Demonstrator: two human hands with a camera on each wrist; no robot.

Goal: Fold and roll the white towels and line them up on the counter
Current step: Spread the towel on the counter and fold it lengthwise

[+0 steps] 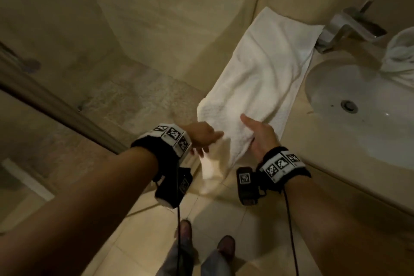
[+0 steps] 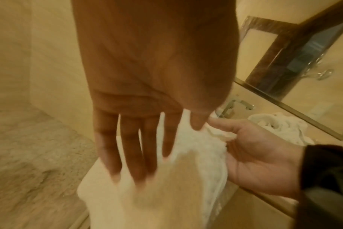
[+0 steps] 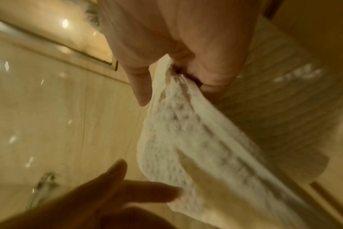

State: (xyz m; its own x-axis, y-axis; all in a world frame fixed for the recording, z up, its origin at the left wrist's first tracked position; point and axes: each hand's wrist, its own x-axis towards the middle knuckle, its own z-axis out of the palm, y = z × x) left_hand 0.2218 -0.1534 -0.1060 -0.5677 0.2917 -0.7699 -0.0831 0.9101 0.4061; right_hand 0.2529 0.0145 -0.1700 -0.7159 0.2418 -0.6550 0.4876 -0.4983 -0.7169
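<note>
Towel lies lengthwise on the tabletop left of the sink, already folded into a long strip, with its near end hanging over the front edge. My right hand pinches that near end, thumb on top and fingers curled under the cloth. My left hand is at the hanging corner with fingers straight and spread, touching the fabric rather than gripping it. I judge the fold as done and the roll as not yet begun: no turn of cloth shows at my end. A second towel sits crumpled beyond the sink by the faucet, still to be folded. No finished rolls are lined up anywhere in view.
</note>
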